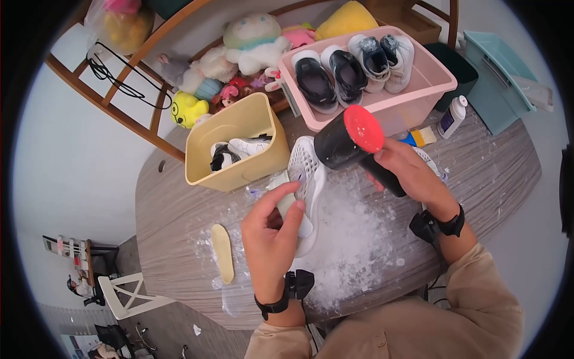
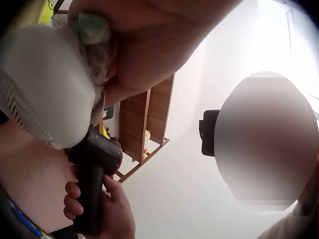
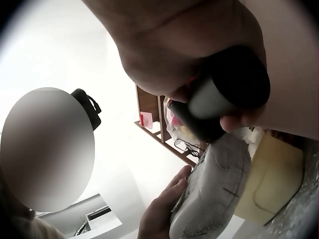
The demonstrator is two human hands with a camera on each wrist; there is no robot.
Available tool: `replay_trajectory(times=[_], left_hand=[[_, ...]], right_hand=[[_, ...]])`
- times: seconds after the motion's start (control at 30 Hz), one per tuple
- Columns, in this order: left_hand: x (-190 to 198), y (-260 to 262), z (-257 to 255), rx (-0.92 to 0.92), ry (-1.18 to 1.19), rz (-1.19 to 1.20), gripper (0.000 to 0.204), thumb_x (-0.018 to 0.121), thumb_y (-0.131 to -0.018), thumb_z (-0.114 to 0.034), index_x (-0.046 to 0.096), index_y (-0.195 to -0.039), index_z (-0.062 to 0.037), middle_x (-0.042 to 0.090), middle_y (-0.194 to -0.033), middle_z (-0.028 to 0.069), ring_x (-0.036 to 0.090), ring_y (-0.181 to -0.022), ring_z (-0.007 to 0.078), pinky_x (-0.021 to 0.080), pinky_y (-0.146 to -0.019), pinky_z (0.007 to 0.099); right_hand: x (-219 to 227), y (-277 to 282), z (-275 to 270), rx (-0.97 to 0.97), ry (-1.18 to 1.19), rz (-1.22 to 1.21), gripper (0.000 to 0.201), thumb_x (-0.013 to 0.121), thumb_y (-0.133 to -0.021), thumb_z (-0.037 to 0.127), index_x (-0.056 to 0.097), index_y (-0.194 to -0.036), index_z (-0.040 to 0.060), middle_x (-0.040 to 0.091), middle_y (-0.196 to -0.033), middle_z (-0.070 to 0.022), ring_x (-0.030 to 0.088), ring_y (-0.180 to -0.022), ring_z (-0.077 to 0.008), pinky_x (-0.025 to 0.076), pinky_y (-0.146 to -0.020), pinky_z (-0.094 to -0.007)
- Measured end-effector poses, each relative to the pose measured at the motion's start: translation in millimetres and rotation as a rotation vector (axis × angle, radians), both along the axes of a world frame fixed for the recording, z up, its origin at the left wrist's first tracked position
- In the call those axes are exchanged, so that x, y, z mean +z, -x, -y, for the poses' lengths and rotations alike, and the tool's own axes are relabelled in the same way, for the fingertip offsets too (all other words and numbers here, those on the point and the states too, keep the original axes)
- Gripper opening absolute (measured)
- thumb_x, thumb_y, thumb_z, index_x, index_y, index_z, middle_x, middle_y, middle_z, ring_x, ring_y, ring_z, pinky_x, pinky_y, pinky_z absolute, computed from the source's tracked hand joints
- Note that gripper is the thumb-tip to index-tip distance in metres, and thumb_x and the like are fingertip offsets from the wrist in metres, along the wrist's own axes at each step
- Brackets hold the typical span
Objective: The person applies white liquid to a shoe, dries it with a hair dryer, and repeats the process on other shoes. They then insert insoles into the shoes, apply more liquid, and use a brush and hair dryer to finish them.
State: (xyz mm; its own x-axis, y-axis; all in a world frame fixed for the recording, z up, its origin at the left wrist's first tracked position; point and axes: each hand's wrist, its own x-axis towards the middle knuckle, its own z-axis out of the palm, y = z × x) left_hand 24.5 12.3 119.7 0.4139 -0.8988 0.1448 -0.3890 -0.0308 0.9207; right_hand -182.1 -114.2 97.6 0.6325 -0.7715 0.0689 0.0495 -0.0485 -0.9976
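My left hand grips a white sneaker by its opening, thumb and index finger at the collar. The shoe is tilted up above the tabletop, its perforated upper showing. In my right hand is a black hair dryer with a red end cap, held by the handle. Its dark barrel end sits right beside the sneaker's upper. From the left wrist view, the sneaker's pale sole hangs over the dryer. The right wrist view shows the sneaker's wet-looking side below the dryer barrel.
White foam is smeared over the wooden table. A yellow insole lies at left. Behind stand a yellow bin and a pink bin, both holding shoes. A brush and a white bottle are at right.
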Motion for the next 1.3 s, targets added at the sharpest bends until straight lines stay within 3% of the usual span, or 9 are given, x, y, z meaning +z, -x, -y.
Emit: replay_trajectory(times=[0.2,0.5,0.6,0.7,0.8,0.93,1.1,1.2,1.3], left_hand=[[-14,-7,2,-0.111,-0.073,0.039,0.025,0.069,-0.078,-0.004,0.069,-0.103,-0.0063,0.045,-0.060,-0.0024,0.037,-0.052,0.0038,0.031,-0.046,0.0226],[-15,-10,0,-0.113,-0.168,-0.047,0.022,0.067,-0.082,-0.005,0.069,-0.104,-0.0068,0.039,-0.055,-0.0073,0.032,-0.050,0.0007,0.023,-0.045,0.0204],[-46,-18,-1,-0.061,-0.067,-0.113,0.024,0.066,-0.083,-0.004,0.067,-0.107,-0.0060,0.042,-0.058,-0.0093,0.033,-0.051,-0.0005,0.023,-0.045,0.0192],[-69,-22,-8,0.020,-0.101,-0.313,0.030,0.065,-0.084,-0.004,0.063,-0.114,-0.0033,0.059,-0.077,-0.0022,0.052,-0.065,0.0030,0.038,-0.056,0.0181],[-90,-27,-3,0.054,-0.083,-0.665,0.039,0.062,-0.085,-0.002,0.056,-0.124,-0.0015,0.064,-0.093,0.0036,0.060,-0.079,0.0088,0.047,-0.069,0.0224],[-110,-29,-3,-0.041,-0.092,-0.852,0.048,0.060,-0.085,-0.001,0.048,-0.132,-0.0005,0.063,-0.106,0.0076,0.062,-0.091,0.0123,0.049,-0.081,0.0253],[-116,-18,-4,-0.173,-0.080,-0.962,0.053,0.059,-0.083,0.002,0.046,-0.134,-0.0016,0.063,-0.109,0.0081,0.061,-0.094,0.0121,0.048,-0.082,0.0246],[-112,-9,-8,-0.198,-0.143,-0.919,0.053,0.059,-0.081,0.005,0.049,-0.133,-0.0031,0.063,-0.101,0.0048,0.059,-0.090,0.0099,0.046,-0.080,0.0228],[-131,-7,-7,-0.298,-0.039,-0.897,0.053,0.057,-0.082,0.006,0.048,-0.133,-0.0036,0.063,-0.107,0.0051,0.058,-0.093,0.0101,0.047,-0.083,0.0235]], right_hand=[[3,2,-3,0.098,0.048,-0.149,0.030,0.047,-0.093,0.021,0.055,-0.111,-0.0014,0.054,-0.078,-0.0020,0.050,-0.058,-0.0092,0.043,-0.055,-0.0239],[8,11,-6,0.122,0.080,-0.144,0.033,0.048,-0.093,0.024,0.056,-0.114,-0.0010,0.056,-0.081,-0.0030,0.053,-0.064,-0.0102,0.046,-0.057,-0.0251],[13,12,-8,0.128,0.075,-0.178,0.034,0.049,-0.093,0.024,0.056,-0.113,-0.0012,0.057,-0.083,-0.0034,0.054,-0.066,-0.0104,0.048,-0.058,-0.0255],[12,11,-10,0.108,0.078,-0.191,0.034,0.050,-0.093,0.024,0.056,-0.114,-0.0012,0.057,-0.084,-0.0037,0.054,-0.066,-0.0104,0.048,-0.058,-0.0253],[9,6,-9,0.091,0.087,-0.197,0.034,0.051,-0.093,0.024,0.057,-0.114,-0.0010,0.058,-0.083,-0.0040,0.053,-0.064,-0.0102,0.047,-0.058,-0.0248],[7,7,-9,0.120,0.084,-0.283,0.034,0.052,-0.094,0.025,0.056,-0.115,-0.0013,0.058,-0.084,-0.0041,0.053,-0.063,-0.0092,0.047,-0.058,-0.0240],[-11,6,-8,0.102,0.059,-0.291,0.034,0.051,-0.095,0.024,0.056,-0.116,-0.0026,0.057,-0.081,-0.0032,0.051,-0.062,-0.0079,0.044,-0.057,-0.0230],[-14,5,-11,0.046,0.031,-0.343,0.034,0.050,-0.096,0.024,0.056,-0.116,-0.0022,0.057,-0.078,-0.0024,0.051,-0.061,-0.0074,0.043,-0.056,-0.0224],[-25,16,-6,0.043,0.038,-0.423,0.033,0.048,-0.097,0.025,0.057,-0.116,-0.0012,0.057,-0.077,-0.0023,0.052,-0.061,-0.0074,0.043,-0.055,-0.0222]])
